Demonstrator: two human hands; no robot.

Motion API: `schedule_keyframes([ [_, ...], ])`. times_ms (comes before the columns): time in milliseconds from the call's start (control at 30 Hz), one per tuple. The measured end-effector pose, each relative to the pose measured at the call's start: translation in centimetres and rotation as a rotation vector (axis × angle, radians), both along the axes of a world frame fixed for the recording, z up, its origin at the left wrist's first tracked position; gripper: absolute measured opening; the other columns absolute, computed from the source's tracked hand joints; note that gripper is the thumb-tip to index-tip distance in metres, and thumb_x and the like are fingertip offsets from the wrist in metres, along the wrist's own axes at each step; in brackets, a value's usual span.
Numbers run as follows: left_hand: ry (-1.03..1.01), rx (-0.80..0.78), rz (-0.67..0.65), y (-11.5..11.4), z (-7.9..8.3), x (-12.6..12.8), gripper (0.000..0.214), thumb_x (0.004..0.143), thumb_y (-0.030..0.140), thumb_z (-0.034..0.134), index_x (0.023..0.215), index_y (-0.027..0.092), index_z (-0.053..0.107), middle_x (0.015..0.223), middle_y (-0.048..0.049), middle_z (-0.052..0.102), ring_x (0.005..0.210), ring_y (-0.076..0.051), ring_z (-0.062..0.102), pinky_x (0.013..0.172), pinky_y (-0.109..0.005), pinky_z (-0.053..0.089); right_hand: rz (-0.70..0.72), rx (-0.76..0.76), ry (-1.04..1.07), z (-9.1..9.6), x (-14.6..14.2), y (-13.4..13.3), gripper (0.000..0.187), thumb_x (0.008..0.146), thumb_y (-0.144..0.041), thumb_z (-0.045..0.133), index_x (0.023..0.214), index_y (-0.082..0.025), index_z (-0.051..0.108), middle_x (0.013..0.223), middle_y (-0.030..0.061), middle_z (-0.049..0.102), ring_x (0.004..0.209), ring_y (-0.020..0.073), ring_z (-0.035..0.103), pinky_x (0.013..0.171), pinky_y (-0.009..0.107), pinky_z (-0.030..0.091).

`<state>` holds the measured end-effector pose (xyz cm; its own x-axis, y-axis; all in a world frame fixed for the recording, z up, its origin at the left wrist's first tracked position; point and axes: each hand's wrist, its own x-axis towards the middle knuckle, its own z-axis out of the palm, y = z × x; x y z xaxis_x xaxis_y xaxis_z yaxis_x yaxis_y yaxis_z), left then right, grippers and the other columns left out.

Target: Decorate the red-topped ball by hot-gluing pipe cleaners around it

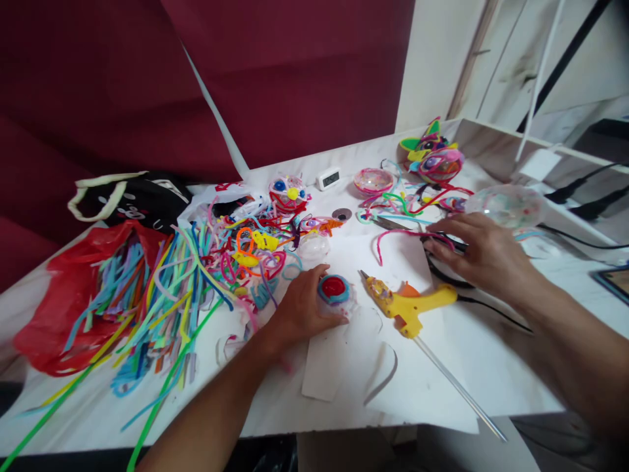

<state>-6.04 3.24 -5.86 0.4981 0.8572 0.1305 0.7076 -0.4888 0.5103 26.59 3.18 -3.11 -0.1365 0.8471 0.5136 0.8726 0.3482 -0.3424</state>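
My left hand (299, 307) is closed around a small clear half-ball piece (335, 293) with a red centre ringed in blue pipe cleaner, and holds it on the white table (442, 373). My right hand (479, 252) reaches toward the back right, fingers curled over dark scissors (432, 237) and a pink pipe cleaner (400, 235); how firm the grip is I cannot make out. A yellow hot-glue gun (407, 305) with an orange trigger lies between the two hands, a clear glue stick (459, 387) sticking out behind it.
A heap of coloured pipe cleaners (196, 275) spills from a red plastic bag (63, 308) at left. A black tote bag (130, 196) lies behind. Decorated balls (435, 157), a pink bowl (373, 180), a clear ball (506, 204) and a small white clock (328, 177) stand at the back.
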Motion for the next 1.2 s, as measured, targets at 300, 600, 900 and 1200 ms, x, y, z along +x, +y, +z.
schedule_keyframes([
  [300,-0.123,-0.278,-0.174,1.9,2.0,-2.8,0.093,0.071,0.035,0.077,0.146,0.03,0.021,0.143,-0.0086,0.045,0.13,-0.026,0.046,0.103,-0.04,0.042,0.601,-0.5,-0.239,1.0,-1.0,-3.2,0.04,0.085,-0.032,0.058,0.123,-0.021,0.057,0.127,0.0118,0.055,0.117,0.0261,0.053,0.098,0.042,0.045],
  [600,0.061,0.209,0.034,4.1,0.5,-4.8,0.041,0.089,0.014,0.039,0.127,0.017,0.053,0.128,-0.012,0.059,0.123,-0.027,0.051,0.106,-0.052,0.035,0.498,-0.313,-0.431,-1.7,-2.4,-3.5,0.049,0.077,-0.013,0.052,0.126,-0.012,0.055,0.126,0.0184,0.054,0.114,0.0344,0.052,0.096,0.054,0.046],
  [900,-0.095,0.256,-0.069,1.2,1.8,-2.0,0.031,0.093,0.028,0.049,0.123,0.02,0.055,0.121,-0.0085,0.06,0.112,-0.02,0.057,0.099,-0.037,0.047,0.493,-0.267,-0.41,-1.7,-3.8,-3.4,0.035,0.079,-0.014,0.046,0.111,-0.009,0.058,0.115,0.0202,0.055,0.104,0.0332,0.057,0.083,0.049,0.054],
  [1200,-0.134,0.007,-0.213,0.0,1.4,-0.8,0.052,0.088,0.03,0.054,0.136,0.017,0.04,0.137,-0.0132,0.047,0.128,-0.026,0.045,0.11,-0.043,0.037,0.569,-0.379,-0.202,0.3,-2.1,-3.4,0.047,0.076,-0.012,0.051,0.121,-0.021,0.045,0.116,0.0093,0.053,0.102,0.0227,0.059,0.083,0.033,0.053],
])
